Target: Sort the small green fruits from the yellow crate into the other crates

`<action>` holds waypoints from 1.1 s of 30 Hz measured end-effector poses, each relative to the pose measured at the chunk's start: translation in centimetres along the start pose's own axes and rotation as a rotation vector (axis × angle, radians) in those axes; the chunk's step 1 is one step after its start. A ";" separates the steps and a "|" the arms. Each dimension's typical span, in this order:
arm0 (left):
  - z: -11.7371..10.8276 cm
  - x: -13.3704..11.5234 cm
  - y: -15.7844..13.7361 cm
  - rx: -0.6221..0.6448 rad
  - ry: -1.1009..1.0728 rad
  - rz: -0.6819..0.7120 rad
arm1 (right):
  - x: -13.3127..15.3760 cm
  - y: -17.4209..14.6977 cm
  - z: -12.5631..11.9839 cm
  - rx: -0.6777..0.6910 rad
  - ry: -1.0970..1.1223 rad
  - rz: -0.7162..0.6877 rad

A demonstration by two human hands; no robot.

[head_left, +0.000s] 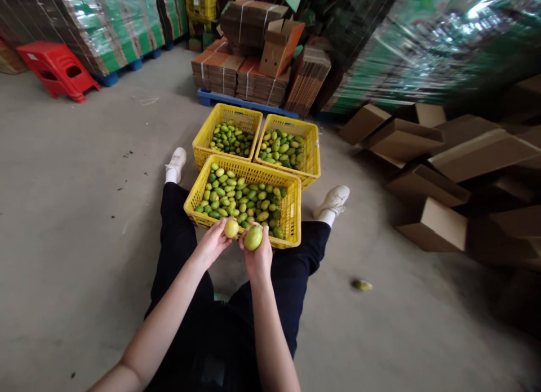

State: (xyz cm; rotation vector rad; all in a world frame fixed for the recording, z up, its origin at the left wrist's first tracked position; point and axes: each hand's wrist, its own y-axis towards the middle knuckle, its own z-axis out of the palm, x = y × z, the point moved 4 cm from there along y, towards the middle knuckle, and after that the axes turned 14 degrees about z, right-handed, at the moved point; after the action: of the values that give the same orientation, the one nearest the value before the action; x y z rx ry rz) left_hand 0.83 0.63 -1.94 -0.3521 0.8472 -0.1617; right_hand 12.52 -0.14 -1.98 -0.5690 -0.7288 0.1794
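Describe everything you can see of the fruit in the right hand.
The fruit is a plump oval, yellowish green, with smooth-looking skin and a pale sheen on its upper side. It looks whole; its underside is hidden. The right hand grips it, and in view it overlaps the near rim of the front yellow crate, beside a yellower fruit in the left hand.

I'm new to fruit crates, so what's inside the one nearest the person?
The nearest crate holds many oval fruit, mostly green, some yellowish. The top ones cover whatever lies beneath, so the bottom can't be seen.
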 end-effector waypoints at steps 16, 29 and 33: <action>0.3 0.2 0.0 0.024 -0.031 -0.002 | -0.5 0.1 -0.1 -0.024 -0.027 0.056; -1.0 1.0 0.9 -0.076 -0.034 0.023 | -0.2 0.4 -0.1 0.072 -0.007 0.102; -0.9 0.8 1.1 -0.100 -0.034 0.014 | 0.4 1.1 -0.2 -0.009 -0.073 -0.018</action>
State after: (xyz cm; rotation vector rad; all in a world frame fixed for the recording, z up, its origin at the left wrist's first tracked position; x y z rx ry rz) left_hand 0.68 1.28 -3.41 -0.4415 0.8257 -0.1001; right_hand 12.98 0.82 -2.42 -0.5666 -0.8056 0.1812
